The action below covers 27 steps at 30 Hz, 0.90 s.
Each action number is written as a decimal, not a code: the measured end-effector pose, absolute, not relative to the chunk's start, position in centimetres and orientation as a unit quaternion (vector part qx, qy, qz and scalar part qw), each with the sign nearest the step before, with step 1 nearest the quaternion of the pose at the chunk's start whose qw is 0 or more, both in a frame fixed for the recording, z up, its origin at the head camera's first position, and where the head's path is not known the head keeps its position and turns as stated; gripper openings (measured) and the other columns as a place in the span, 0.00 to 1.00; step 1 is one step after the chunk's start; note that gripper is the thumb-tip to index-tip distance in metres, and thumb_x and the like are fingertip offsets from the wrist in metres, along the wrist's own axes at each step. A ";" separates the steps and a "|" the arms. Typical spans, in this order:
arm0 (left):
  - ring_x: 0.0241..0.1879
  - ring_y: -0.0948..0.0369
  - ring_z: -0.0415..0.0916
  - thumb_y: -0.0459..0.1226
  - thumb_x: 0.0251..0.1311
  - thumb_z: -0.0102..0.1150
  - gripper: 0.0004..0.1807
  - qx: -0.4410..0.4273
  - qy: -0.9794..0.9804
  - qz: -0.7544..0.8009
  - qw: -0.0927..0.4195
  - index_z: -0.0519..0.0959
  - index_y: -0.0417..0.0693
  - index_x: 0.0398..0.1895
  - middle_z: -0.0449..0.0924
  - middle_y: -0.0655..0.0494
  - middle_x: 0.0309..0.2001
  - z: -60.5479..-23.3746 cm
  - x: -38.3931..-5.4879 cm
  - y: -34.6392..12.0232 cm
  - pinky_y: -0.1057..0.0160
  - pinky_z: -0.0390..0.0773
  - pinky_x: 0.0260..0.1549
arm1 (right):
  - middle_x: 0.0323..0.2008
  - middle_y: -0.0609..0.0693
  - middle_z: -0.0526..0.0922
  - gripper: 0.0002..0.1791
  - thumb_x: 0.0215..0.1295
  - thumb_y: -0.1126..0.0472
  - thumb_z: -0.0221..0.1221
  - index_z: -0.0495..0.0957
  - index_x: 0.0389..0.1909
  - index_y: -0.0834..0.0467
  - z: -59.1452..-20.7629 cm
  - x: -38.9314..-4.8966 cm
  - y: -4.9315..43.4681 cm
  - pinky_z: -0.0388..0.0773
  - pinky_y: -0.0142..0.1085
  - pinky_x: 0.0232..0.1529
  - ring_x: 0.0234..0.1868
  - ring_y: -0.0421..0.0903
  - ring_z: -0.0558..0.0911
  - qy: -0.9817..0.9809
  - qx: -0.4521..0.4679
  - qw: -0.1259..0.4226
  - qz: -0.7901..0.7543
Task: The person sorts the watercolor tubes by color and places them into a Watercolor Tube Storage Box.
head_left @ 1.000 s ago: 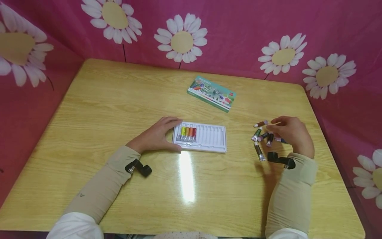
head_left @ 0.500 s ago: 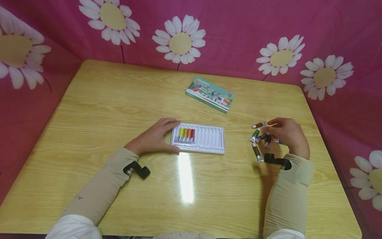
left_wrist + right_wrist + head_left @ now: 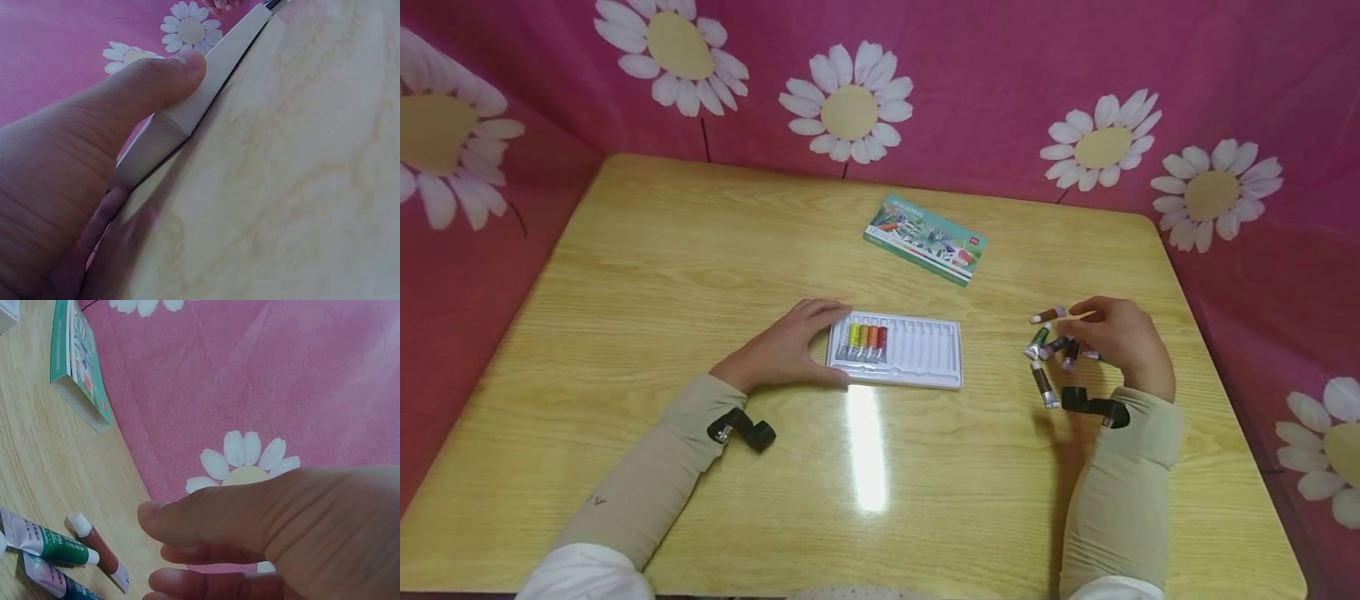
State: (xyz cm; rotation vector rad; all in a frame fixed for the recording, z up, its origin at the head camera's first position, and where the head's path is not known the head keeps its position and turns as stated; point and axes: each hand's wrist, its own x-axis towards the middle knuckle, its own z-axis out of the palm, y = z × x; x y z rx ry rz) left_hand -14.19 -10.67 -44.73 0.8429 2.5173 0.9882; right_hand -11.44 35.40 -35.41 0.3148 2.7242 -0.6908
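Observation:
My left hand [image 3: 786,348] holds the left end of a white paint tray [image 3: 925,346], thumb on its near side and fingers at its far side. In the left wrist view the thumb [image 3: 178,72] presses the tray's side wall [image 3: 215,78]. Several paint tubes, yellow to dark red, lie side by side in the tray's left half. My right hand [image 3: 1123,337] hovers over loose paint tubes, fingers bent and nothing visible between them. Around it lie a green tube [image 3: 1038,341], a brown tube [image 3: 1048,315] and a dark olive tube [image 3: 1043,385]. The hand partly hides other dark tubes.
A green illustrated paint box [image 3: 925,239] lies flat behind the tray. The wooden table [image 3: 715,242] meets a pink cloth [image 3: 977,100] with daisies along the back and sides. A bright reflection crosses the table in front of the tray.
The head view has shifted slightly. My right hand has edged left over the loose tubes, covering more of the blue one. The left hand stays on the tray.

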 end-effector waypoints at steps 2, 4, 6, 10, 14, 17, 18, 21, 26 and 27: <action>0.80 0.54 0.54 0.68 0.45 0.76 0.62 0.294 0.878 0.345 0.153 0.59 0.58 0.82 0.57 0.57 0.81 -44.8 -14.2 -10.7 0.44 0.61 0.79 | 0.54 0.66 0.85 0.37 0.70 0.38 0.61 0.74 0.65 0.63 -35.5 -11.4 35.4 0.77 0.30 0.36 0.49 0.57 0.85 0.951 0.111 0.157 -0.241; 0.80 0.54 0.54 0.68 0.44 0.76 0.62 0.294 0.878 0.347 0.152 0.60 0.58 0.82 0.57 0.57 0.81 -44.9 -14.2 -10.7 0.44 0.62 0.79 | 0.55 0.67 0.84 0.37 0.70 0.37 0.60 0.74 0.65 0.63 -35.5 -11.4 35.5 0.76 0.30 0.36 0.49 0.57 0.85 0.951 0.112 0.160 -0.240; 0.80 0.54 0.55 0.67 0.44 0.76 0.62 0.297 0.877 0.348 0.151 0.60 0.57 0.82 0.58 0.56 0.81 -45.0 -14.2 -10.6 0.45 0.62 0.79 | 0.56 0.67 0.84 0.37 0.70 0.37 0.60 0.74 0.66 0.63 -35.6 -11.3 35.5 0.76 0.30 0.36 0.49 0.56 0.85 0.951 0.112 0.163 -0.240; 0.80 0.54 0.55 0.67 0.44 0.77 0.62 0.300 0.876 0.347 0.150 0.60 0.57 0.82 0.58 0.56 0.80 -45.2 -14.2 -10.5 0.45 0.62 0.79 | 0.58 0.68 0.83 0.37 0.71 0.37 0.59 0.73 0.66 0.63 -35.8 -11.2 35.6 0.76 0.29 0.37 0.49 0.56 0.85 0.951 0.109 0.165 -0.237; 0.80 0.54 0.55 0.67 0.44 0.77 0.62 0.300 0.875 0.349 0.150 0.60 0.57 0.81 0.58 0.57 0.80 -45.1 -14.2 -10.4 0.44 0.62 0.78 | 0.57 0.68 0.83 0.37 0.71 0.37 0.59 0.74 0.66 0.63 -35.7 -11.1 35.6 0.76 0.30 0.37 0.49 0.57 0.86 0.954 0.104 0.155 -0.234; 0.80 0.54 0.55 0.67 0.44 0.77 0.62 0.298 0.876 0.349 0.151 0.60 0.58 0.82 0.58 0.57 0.81 -45.0 -14.2 -10.4 0.44 0.62 0.78 | 0.56 0.68 0.84 0.36 0.71 0.37 0.59 0.74 0.65 0.63 -35.6 -11.1 35.5 0.76 0.31 0.37 0.49 0.57 0.86 0.955 0.106 0.150 -0.235; 0.80 0.54 0.55 0.67 0.44 0.77 0.62 0.297 0.876 0.348 0.151 0.60 0.58 0.82 0.58 0.57 0.81 -45.0 -14.2 -10.4 0.44 0.62 0.78 | 0.57 0.68 0.84 0.36 0.71 0.37 0.59 0.74 0.65 0.62 -35.6 -11.1 35.5 0.76 0.31 0.37 0.49 0.57 0.86 0.954 0.108 0.151 -0.235; 0.80 0.54 0.55 0.67 0.44 0.76 0.62 0.293 0.878 0.346 0.152 0.60 0.58 0.82 0.58 0.57 0.81 -44.9 -14.2 -10.5 0.44 0.62 0.79 | 0.57 0.68 0.83 0.38 0.71 0.36 0.59 0.73 0.66 0.62 -35.4 -11.1 35.6 0.76 0.31 0.37 0.50 0.58 0.86 0.953 0.109 0.154 -0.236; 0.80 0.55 0.55 0.67 0.45 0.76 0.61 0.292 0.878 0.347 0.152 0.60 0.58 0.81 0.58 0.57 0.81 -45.0 -14.2 -10.6 0.45 0.62 0.78 | 0.54 0.67 0.85 0.39 0.71 0.36 0.59 0.73 0.67 0.63 -35.3 -11.2 35.8 0.75 0.32 0.36 0.47 0.56 0.86 0.954 0.107 0.153 -0.234; 0.80 0.55 0.55 0.67 0.45 0.76 0.61 0.293 0.879 0.346 0.150 0.60 0.58 0.81 0.58 0.57 0.81 -45.0 -14.2 -10.7 0.45 0.62 0.78 | 0.53 0.67 0.85 0.38 0.71 0.36 0.59 0.73 0.67 0.64 -35.3 -11.2 35.8 0.75 0.32 0.36 0.46 0.56 0.86 0.954 0.105 0.152 -0.234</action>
